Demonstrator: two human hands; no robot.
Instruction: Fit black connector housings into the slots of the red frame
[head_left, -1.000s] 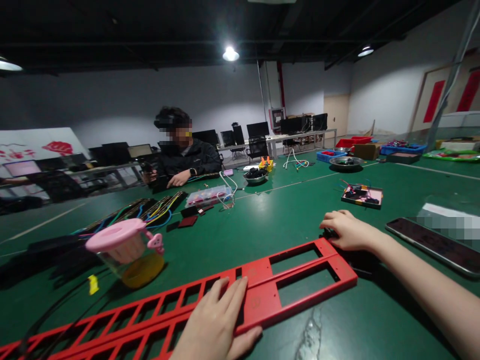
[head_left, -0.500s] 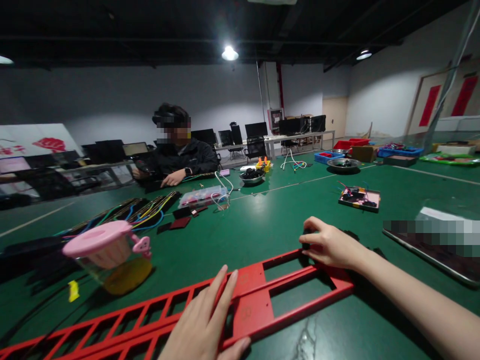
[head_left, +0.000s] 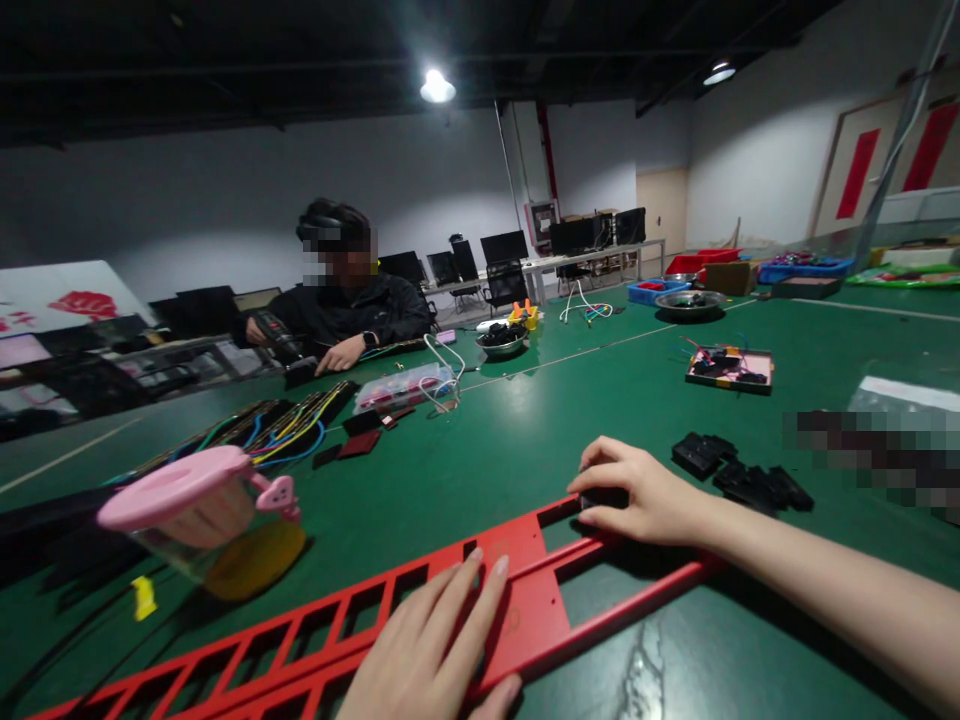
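A long red slotted frame (head_left: 532, 600) lies on the green table (head_left: 525, 430), running from the lower left toward the centre right. My left hand (head_left: 442, 640) rests on it with fingers stretched out and apart, covering some of its slots. At the frame's right part, my right hand (head_left: 637, 495) curls its thumb and fingers round a small black piece (head_left: 602, 497) at the far rail. Several black blocks (head_left: 739, 475) lie beyond my right wrist.
A pink-lidded cup (head_left: 217, 520) stands at the left near wired boards (head_left: 292, 430). A clear parts box (head_left: 405, 388), metal bowls (head_left: 501, 343) and a small wire tray (head_left: 727, 370) are farther back. Across the table a person (head_left: 341, 300) holds a black power tool (head_left: 281, 340).
My right hand has shifted slightly left along the frame, and the black blocks behind it show more. The person opposite has brought the power tool into clearer view. The camera view has tilted slightly.
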